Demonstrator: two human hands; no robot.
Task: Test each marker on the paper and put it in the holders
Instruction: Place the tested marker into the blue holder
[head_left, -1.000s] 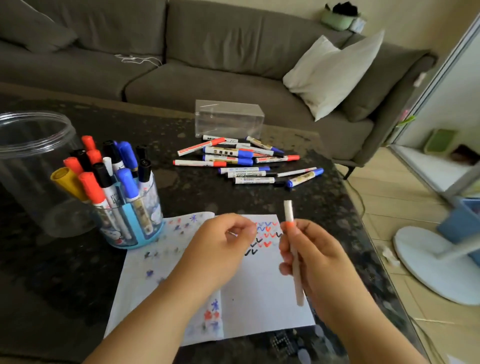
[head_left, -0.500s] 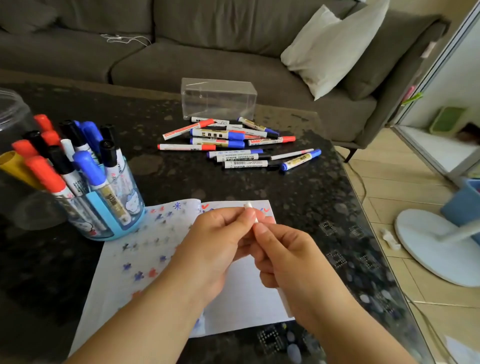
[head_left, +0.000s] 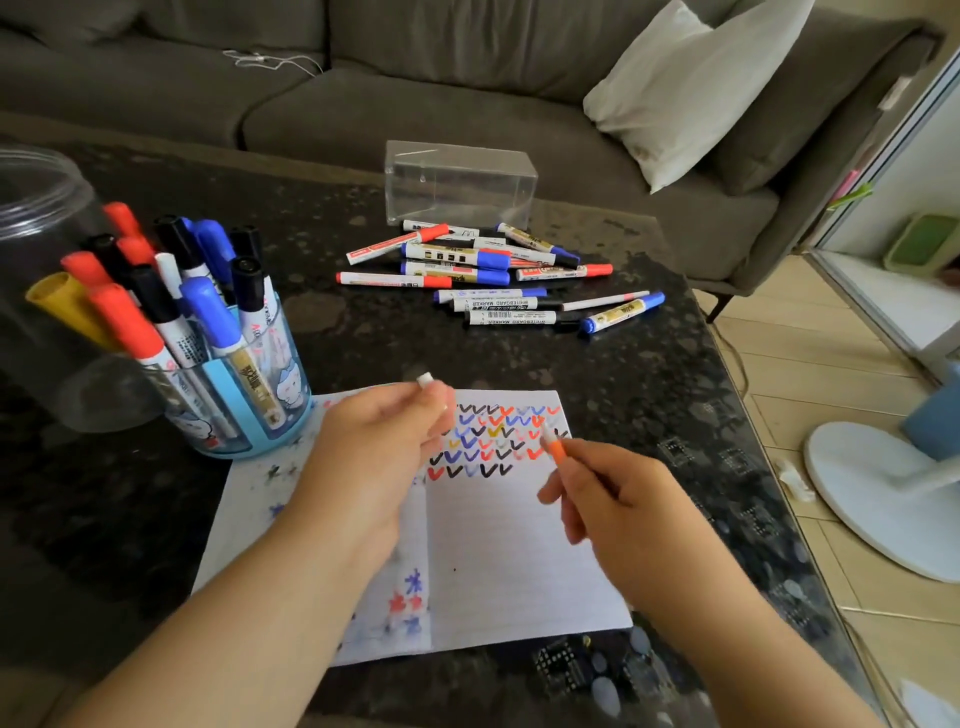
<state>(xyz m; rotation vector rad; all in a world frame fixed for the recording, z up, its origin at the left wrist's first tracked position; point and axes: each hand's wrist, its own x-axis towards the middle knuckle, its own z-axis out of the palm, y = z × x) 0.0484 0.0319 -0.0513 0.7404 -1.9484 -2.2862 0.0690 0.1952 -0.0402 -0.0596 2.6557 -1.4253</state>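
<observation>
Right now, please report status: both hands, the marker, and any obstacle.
Left hand pinches white cap. Right hand holds uncapped marker, tip above paper. Nothing in the way.

Only two hands and two forearms of the person are shown. The left hand (head_left: 379, 457) and the right hand (head_left: 623, 504) are seen bare, and the wrists behind them are bare as well. Both forearms are uncovered along the whole length that is visible, up to where they are cut off by the lower border of the view. The left forearm (head_left: 218, 639) is seen above the near left part of the table (head_left: 649, 395), the right forearm (head_left: 753, 654) above its near right corner. The outline of the left hand is softened by blur, so its nails cannot be made out.
</observation>
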